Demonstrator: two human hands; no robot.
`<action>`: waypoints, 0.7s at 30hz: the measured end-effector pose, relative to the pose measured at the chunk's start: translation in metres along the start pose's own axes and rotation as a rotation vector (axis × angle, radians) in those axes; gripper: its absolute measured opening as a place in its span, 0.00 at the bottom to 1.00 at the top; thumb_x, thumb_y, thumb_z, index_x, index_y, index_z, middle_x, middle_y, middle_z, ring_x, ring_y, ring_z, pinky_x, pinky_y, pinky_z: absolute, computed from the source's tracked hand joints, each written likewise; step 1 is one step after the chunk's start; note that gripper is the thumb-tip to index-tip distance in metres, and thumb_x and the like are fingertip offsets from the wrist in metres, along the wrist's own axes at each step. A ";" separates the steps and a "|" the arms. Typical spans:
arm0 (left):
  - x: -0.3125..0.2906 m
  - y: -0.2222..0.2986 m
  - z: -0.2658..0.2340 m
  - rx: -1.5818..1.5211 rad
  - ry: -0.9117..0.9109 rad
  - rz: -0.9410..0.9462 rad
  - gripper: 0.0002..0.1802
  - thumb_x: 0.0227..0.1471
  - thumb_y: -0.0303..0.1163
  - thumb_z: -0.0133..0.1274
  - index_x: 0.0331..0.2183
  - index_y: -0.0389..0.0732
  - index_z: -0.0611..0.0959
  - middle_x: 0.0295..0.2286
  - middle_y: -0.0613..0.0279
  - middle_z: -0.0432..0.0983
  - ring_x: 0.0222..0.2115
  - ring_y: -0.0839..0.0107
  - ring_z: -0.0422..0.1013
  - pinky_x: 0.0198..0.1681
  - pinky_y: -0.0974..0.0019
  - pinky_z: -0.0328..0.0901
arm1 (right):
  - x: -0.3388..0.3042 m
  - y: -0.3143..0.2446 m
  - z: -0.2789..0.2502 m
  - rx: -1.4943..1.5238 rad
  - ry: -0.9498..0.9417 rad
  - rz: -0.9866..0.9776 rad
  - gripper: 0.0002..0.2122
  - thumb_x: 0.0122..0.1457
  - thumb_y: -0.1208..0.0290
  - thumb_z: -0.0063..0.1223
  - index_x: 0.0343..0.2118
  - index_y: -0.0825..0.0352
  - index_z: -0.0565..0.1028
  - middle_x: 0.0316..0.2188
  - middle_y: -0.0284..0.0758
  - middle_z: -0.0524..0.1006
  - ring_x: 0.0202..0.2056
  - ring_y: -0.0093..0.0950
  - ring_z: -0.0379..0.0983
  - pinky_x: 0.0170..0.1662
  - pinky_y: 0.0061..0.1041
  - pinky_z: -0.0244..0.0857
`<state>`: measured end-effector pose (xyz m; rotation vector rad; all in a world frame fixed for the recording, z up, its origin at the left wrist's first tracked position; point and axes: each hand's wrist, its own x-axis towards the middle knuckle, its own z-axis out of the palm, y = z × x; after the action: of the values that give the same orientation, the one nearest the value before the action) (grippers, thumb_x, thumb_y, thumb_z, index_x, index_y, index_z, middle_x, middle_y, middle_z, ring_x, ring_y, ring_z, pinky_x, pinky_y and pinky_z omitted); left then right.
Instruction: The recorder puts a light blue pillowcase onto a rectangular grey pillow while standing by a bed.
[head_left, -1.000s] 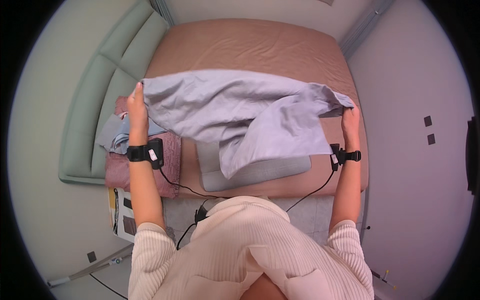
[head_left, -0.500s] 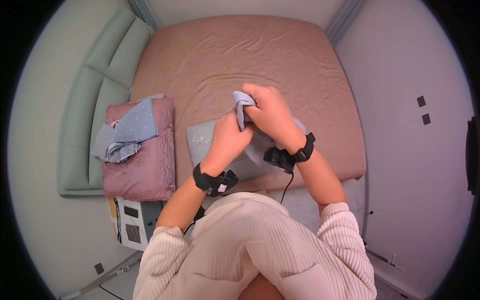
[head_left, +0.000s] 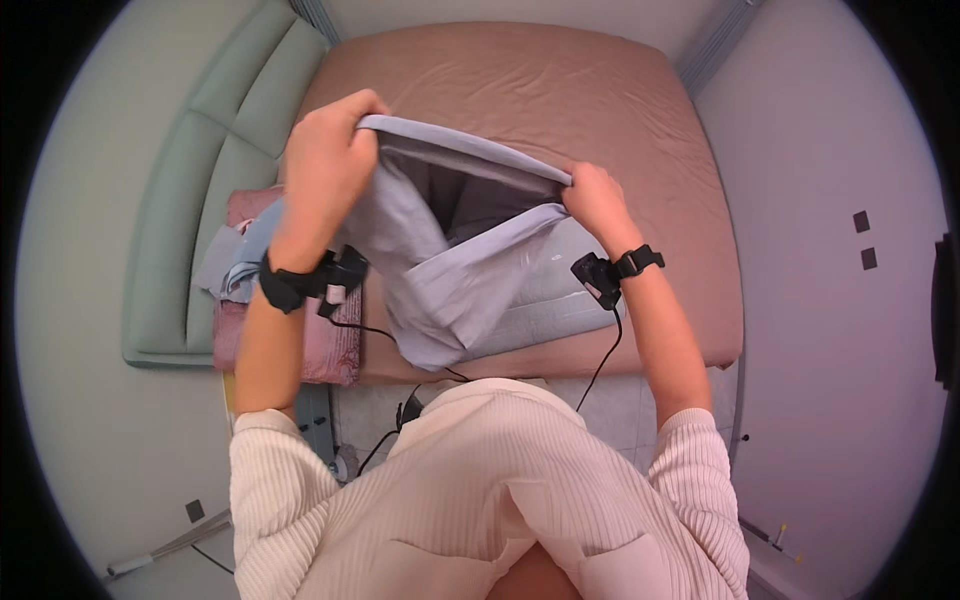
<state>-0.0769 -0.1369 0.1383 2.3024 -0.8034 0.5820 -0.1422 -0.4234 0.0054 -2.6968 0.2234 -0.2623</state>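
A grey-lavender pillowcase (head_left: 440, 285) hangs stretched between my hands, its mouth spread wide and its dark inside showing. My left hand (head_left: 335, 150) is closed on one end of the hem, raised toward the far left. Lower on the right, my right hand (head_left: 600, 205) grips the other end of the opening. Beneath the hanging cloth a flat light-grey pillow (head_left: 565, 290) with a white printed pattern lies on the bed's near edge. The pillowcase hides its left part.
A brown sheet covers the bed (head_left: 540, 80), with a pale green padded headboard (head_left: 190, 210) on the left. A pink pillow (head_left: 335, 345) bears folded blue cloths (head_left: 240, 265), partly behind my left arm. Black cables (head_left: 600, 360) run from the wrist devices.
My hands were close together over bunched cloth. They have moved apart, the left one up and leftward, the right one rightward, and the pillowcase has spread open between them.
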 end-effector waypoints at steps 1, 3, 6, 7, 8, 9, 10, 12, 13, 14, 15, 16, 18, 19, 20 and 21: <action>0.000 -0.011 -0.009 0.007 -0.053 -0.029 0.10 0.43 0.23 0.41 0.28 0.34 0.76 0.21 0.45 0.71 0.23 0.54 0.71 0.31 0.59 0.64 | -0.004 0.009 0.012 -0.047 0.052 0.063 0.07 0.48 0.76 0.47 0.30 0.65 0.76 0.30 0.48 0.78 0.36 0.47 0.74 0.39 0.44 0.68; -0.005 -0.014 -0.031 -0.010 -0.083 -0.095 0.09 0.44 0.23 0.41 0.28 0.33 0.76 0.21 0.44 0.70 0.23 0.54 0.70 0.31 0.59 0.64 | -0.007 0.024 0.031 -0.092 0.134 0.208 0.09 0.48 0.77 0.47 0.34 0.64 0.73 0.29 0.47 0.78 0.35 0.48 0.74 0.38 0.45 0.67; -0.009 -0.035 -0.058 0.007 -0.043 -0.105 0.09 0.44 0.23 0.40 0.29 0.33 0.74 0.21 0.43 0.69 0.22 0.53 0.69 0.31 0.58 0.63 | -0.007 0.016 0.025 0.039 0.306 0.227 0.09 0.48 0.79 0.46 0.33 0.64 0.72 0.29 0.47 0.77 0.34 0.48 0.74 0.36 0.45 0.66; -0.009 -0.046 -0.070 0.043 0.022 -0.043 0.09 0.45 0.23 0.39 0.29 0.33 0.74 0.21 0.43 0.68 0.23 0.53 0.68 0.31 0.58 0.63 | -0.004 0.014 0.016 0.045 0.301 0.218 0.09 0.48 0.79 0.46 0.33 0.64 0.72 0.29 0.47 0.77 0.34 0.48 0.74 0.36 0.45 0.66; -0.006 -0.058 -0.084 0.106 0.033 -0.091 0.10 0.47 0.24 0.39 0.32 0.33 0.73 0.23 0.41 0.68 0.24 0.53 0.68 0.31 0.58 0.63 | 0.001 0.018 0.000 0.094 0.430 0.136 0.10 0.48 0.80 0.45 0.34 0.64 0.72 0.29 0.47 0.77 0.34 0.48 0.74 0.36 0.45 0.65; -0.004 -0.069 -0.095 0.228 -0.012 -0.135 0.10 0.49 0.25 0.40 0.33 0.32 0.73 0.24 0.42 0.70 0.25 0.54 0.69 0.33 0.59 0.64 | 0.004 0.021 -0.017 0.140 0.558 0.056 0.11 0.48 0.82 0.43 0.35 0.64 0.72 0.29 0.46 0.77 0.34 0.48 0.73 0.35 0.44 0.65; -0.006 -0.080 -0.106 0.351 -0.059 -0.182 0.10 0.51 0.26 0.40 0.34 0.32 0.73 0.26 0.43 0.71 0.27 0.55 0.69 0.35 0.61 0.64 | 0.005 0.017 -0.037 0.160 0.643 -0.028 0.12 0.47 0.82 0.44 0.36 0.64 0.73 0.29 0.46 0.77 0.33 0.48 0.73 0.35 0.43 0.65; -0.028 -0.118 -0.112 0.385 -0.046 -0.153 0.11 0.52 0.28 0.40 0.35 0.31 0.74 0.27 0.46 0.72 0.29 0.57 0.70 0.36 0.62 0.64 | 0.000 0.022 -0.064 0.184 0.722 -0.116 0.14 0.47 0.83 0.44 0.37 0.64 0.73 0.28 0.46 0.77 0.33 0.47 0.73 0.35 0.41 0.65; -0.043 -0.141 -0.111 0.414 -0.035 -0.114 0.12 0.54 0.30 0.41 0.35 0.31 0.74 0.28 0.48 0.74 0.31 0.59 0.70 0.38 0.64 0.64 | -0.004 0.033 -0.074 0.243 0.700 -0.185 0.14 0.46 0.83 0.46 0.38 0.65 0.74 0.29 0.46 0.77 0.33 0.46 0.73 0.35 0.40 0.66; -0.063 -0.171 -0.117 0.207 -0.232 -0.277 0.14 0.55 0.32 0.41 0.36 0.31 0.75 0.29 0.50 0.74 0.32 0.62 0.70 0.39 0.64 0.64 | -0.010 0.042 -0.080 0.304 0.678 -0.256 0.15 0.45 0.83 0.48 0.38 0.65 0.74 0.29 0.45 0.77 0.33 0.45 0.73 0.35 0.39 0.66; -0.091 -0.199 -0.115 -0.009 -0.433 -0.437 0.15 0.56 0.33 0.42 0.36 0.31 0.76 0.30 0.53 0.75 0.34 0.64 0.70 0.40 0.64 0.63 | -0.024 0.055 -0.061 0.195 0.460 -0.197 0.14 0.44 0.81 0.51 0.38 0.66 0.74 0.30 0.45 0.77 0.34 0.45 0.73 0.36 0.39 0.66; -0.131 -0.212 -0.092 0.011 -0.453 -0.433 0.15 0.56 0.36 0.44 0.34 0.33 0.77 0.27 0.56 0.73 0.31 0.67 0.69 0.38 0.64 0.63 | -0.047 0.083 -0.023 0.080 0.246 -0.129 0.14 0.44 0.80 0.54 0.37 0.67 0.75 0.31 0.44 0.77 0.35 0.44 0.73 0.37 0.39 0.67; -0.218 -0.234 -0.022 -0.122 -0.752 -0.415 0.20 0.55 0.45 0.49 0.29 0.35 0.77 0.25 0.57 0.74 0.29 0.65 0.68 0.35 0.60 0.63 | -0.127 0.218 0.086 -0.120 -0.327 0.030 0.14 0.47 0.72 0.59 0.40 0.64 0.77 0.35 0.46 0.78 0.38 0.45 0.74 0.43 0.40 0.67; -0.258 -0.221 0.006 -0.164 -0.981 -0.616 0.23 0.50 0.49 0.54 0.30 0.35 0.79 0.28 0.51 0.77 0.30 0.57 0.72 0.35 0.55 0.64 | -0.160 0.241 0.113 -0.144 -0.632 0.113 0.13 0.51 0.70 0.56 0.41 0.63 0.78 0.37 0.48 0.78 0.41 0.46 0.74 0.45 0.40 0.67; -0.331 -0.244 0.023 -0.016 -1.006 -0.377 0.23 0.43 0.49 0.60 0.31 0.36 0.81 0.29 0.48 0.78 0.31 0.50 0.73 0.37 0.54 0.66 | -0.175 0.247 0.132 -0.082 -0.690 0.173 0.11 0.54 0.70 0.52 0.40 0.65 0.78 0.37 0.49 0.77 0.41 0.46 0.74 0.46 0.41 0.66; -0.341 -0.233 0.035 -0.068 -1.220 -0.438 0.24 0.43 0.48 0.60 0.33 0.36 0.81 0.30 0.46 0.78 0.33 0.48 0.73 0.39 0.54 0.66 | -0.192 0.249 0.136 -0.039 -0.547 0.262 0.11 0.55 0.71 0.49 0.38 0.66 0.79 0.36 0.50 0.77 0.41 0.47 0.73 0.45 0.41 0.66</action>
<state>-0.1586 0.1178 -0.1780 2.5095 -0.7160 -1.1305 -0.3282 -0.5563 -0.2502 -2.6181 0.4073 0.5544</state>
